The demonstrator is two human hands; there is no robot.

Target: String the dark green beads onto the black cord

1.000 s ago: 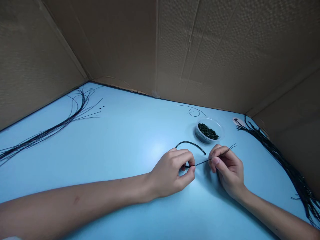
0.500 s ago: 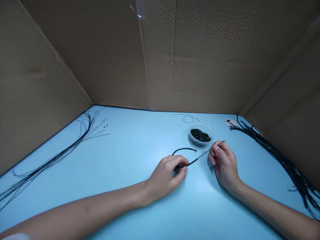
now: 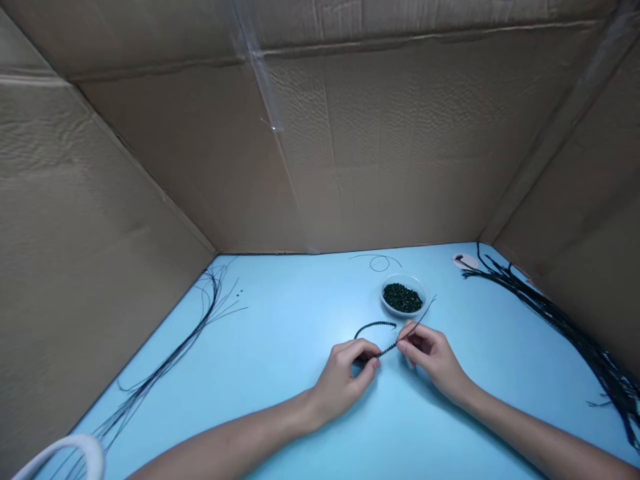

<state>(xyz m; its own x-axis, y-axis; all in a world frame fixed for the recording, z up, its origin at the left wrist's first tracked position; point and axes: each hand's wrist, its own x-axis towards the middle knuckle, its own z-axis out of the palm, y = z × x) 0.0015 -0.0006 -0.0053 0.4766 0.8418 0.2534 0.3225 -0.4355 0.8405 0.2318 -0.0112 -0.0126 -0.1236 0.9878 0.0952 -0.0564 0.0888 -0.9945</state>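
Observation:
A string of small dark beads (image 3: 373, 325) curves over the blue table, its far end lying just in front of the bead bowl. My left hand (image 3: 347, 370) is closed on the beaded part, pinching it between thumb and fingers. From that pinch a short beaded stretch runs right to my right hand (image 3: 423, 350). There, thumb and fingertips pinch the string where the beads end, and a thin bare dark tail (image 3: 431, 305) sticks up past the fingers. Beyond the hands stands a clear round bowl (image 3: 424, 293) of dark green beads (image 3: 403, 298).
Thin dark cords (image 3: 185, 343) lie along the left side, with a few loose beads (image 3: 239, 293) close by. Finished-looking beaded strands (image 3: 565, 323) fill the right side near a white disc (image 3: 465, 261). A looped wire (image 3: 379, 263) lies behind the bowl. Cardboard walls (image 3: 320, 153) enclose the table.
My right hand has slid down the string toward my left hand, from the bare tail to the end of the beads. The camera has tilted up. My left hand keeps its pinch.

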